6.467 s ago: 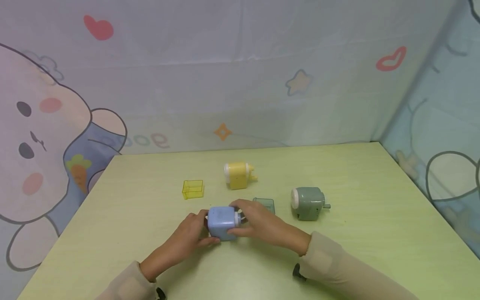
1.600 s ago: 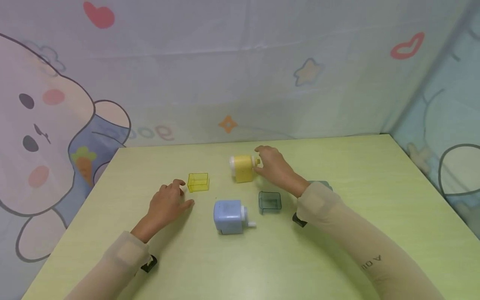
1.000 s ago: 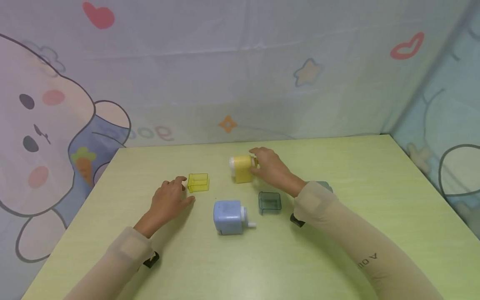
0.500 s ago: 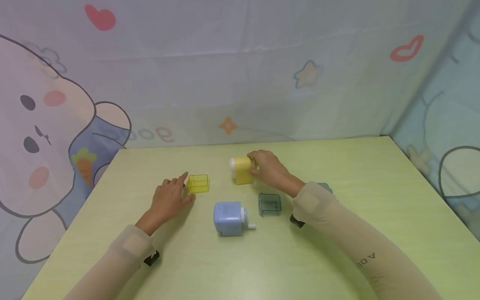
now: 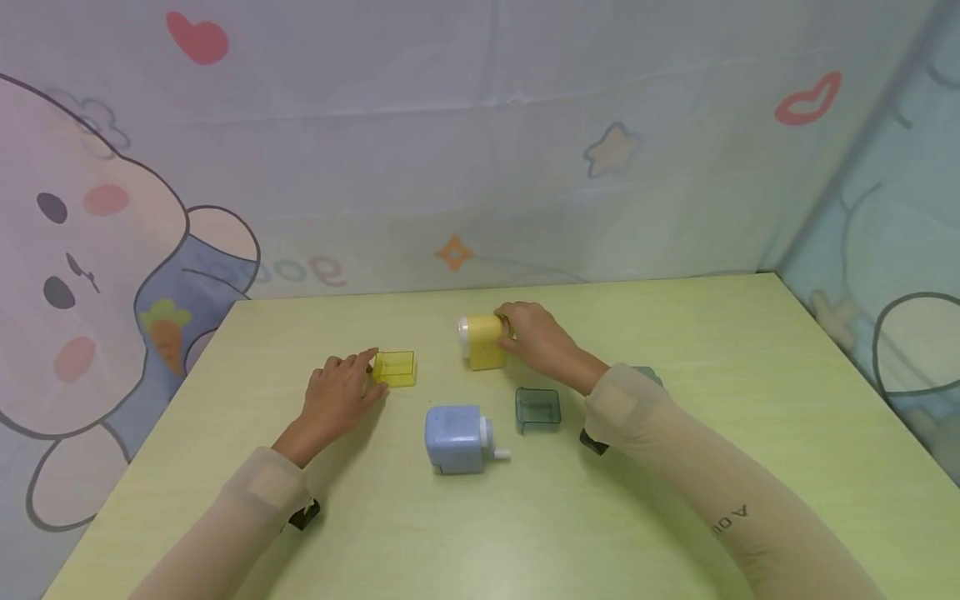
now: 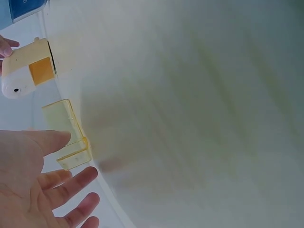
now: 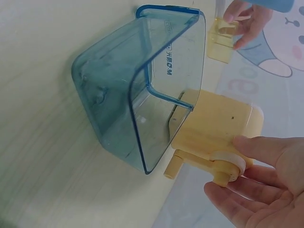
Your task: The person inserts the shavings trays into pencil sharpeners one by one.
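My right hand (image 5: 538,335) grips a yellow crank pencil sharpener (image 5: 486,343) by its crank end, at the back middle of the table. In the right wrist view the thumb presses its body beside the crank (image 7: 204,164), with the fingers round the far side. An orange-looking opening shows in the sharpener's side in the left wrist view. Left of it, my left hand (image 5: 337,400) pinches the near end of a clear yellow shavings drawer (image 5: 395,368), thumb on one side and index finger on the other. Its remaining fingers spread loosely in the left wrist view (image 6: 71,194).
A blue crank sharpener (image 5: 455,440) stands front middle, its white handle pointing right. To its right lies a clear dark-green drawer (image 5: 537,407), looming close in the right wrist view. The green sharpener (image 5: 648,374) is mostly hidden behind my right sleeve. A printed curtain backs the table.
The blue sharpener, earlier held in both hands, now stands released. My right hand has moved back and closed on the yellow sharpener; my left has reached the yellow drawer and closed on its end.
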{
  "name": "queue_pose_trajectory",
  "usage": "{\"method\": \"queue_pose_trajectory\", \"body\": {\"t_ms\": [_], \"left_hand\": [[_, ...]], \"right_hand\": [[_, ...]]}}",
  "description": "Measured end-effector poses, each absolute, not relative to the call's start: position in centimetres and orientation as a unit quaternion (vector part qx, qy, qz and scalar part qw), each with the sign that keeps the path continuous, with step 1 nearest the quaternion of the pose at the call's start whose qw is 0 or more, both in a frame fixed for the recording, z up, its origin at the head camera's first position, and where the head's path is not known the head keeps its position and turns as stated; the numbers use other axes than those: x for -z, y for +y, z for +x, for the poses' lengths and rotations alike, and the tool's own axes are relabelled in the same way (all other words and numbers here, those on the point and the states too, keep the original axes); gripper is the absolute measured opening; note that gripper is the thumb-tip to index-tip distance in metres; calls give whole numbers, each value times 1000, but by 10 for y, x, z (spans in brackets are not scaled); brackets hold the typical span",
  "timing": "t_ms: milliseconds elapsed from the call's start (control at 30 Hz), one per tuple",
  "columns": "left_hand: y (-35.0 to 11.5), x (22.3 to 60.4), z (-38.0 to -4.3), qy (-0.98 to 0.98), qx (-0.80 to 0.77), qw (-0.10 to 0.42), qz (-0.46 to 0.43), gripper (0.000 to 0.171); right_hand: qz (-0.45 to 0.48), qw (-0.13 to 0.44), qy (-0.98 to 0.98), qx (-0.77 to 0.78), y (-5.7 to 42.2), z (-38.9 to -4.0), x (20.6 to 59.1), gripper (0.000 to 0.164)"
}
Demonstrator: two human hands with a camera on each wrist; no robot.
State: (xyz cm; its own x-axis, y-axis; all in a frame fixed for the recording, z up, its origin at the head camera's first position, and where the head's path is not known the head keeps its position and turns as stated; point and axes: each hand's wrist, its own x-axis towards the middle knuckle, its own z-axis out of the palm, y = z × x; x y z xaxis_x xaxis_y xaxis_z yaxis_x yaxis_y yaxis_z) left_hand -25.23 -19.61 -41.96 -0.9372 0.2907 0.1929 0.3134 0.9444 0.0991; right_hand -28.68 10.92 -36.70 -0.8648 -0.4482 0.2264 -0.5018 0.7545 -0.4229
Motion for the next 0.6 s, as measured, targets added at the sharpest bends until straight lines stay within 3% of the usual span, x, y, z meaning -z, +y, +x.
{"method": "queue_pose_trajectory", "body": {"t_ms": [600], "left_hand": [[-198, 418, -255, -981, 68, 88, -162, 53]], "right_hand": [[253, 63, -939, -226, 108, -288, 368, 38]]}}
